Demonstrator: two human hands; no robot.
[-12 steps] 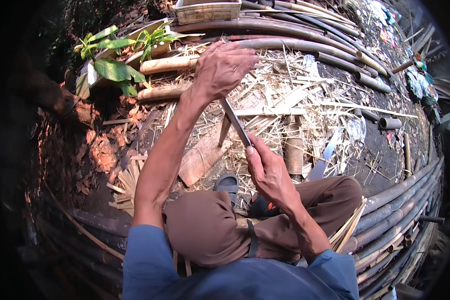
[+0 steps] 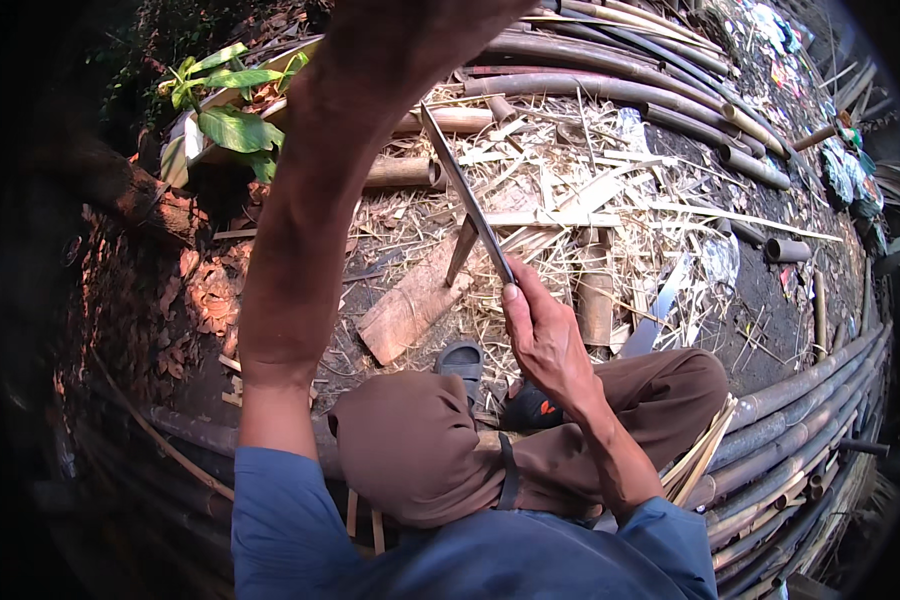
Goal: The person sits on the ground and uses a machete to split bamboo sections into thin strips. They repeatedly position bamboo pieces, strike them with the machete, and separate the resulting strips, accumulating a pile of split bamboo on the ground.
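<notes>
Over pale wood strips [image 2: 582,200], the right hand [image 2: 547,338] grips a narrow blade [image 2: 465,191].

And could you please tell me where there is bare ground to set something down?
Mostly the dark soil between the right knee and the short hollow tube, though a few twigs lie there. The middle is crowded with pale shavings.

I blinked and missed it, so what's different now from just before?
The left forearm swung up, and the left hand went out of view past the top edge, uncovering more of the long blade. The right hand still holds it; the grey slipper stayed put.
</notes>
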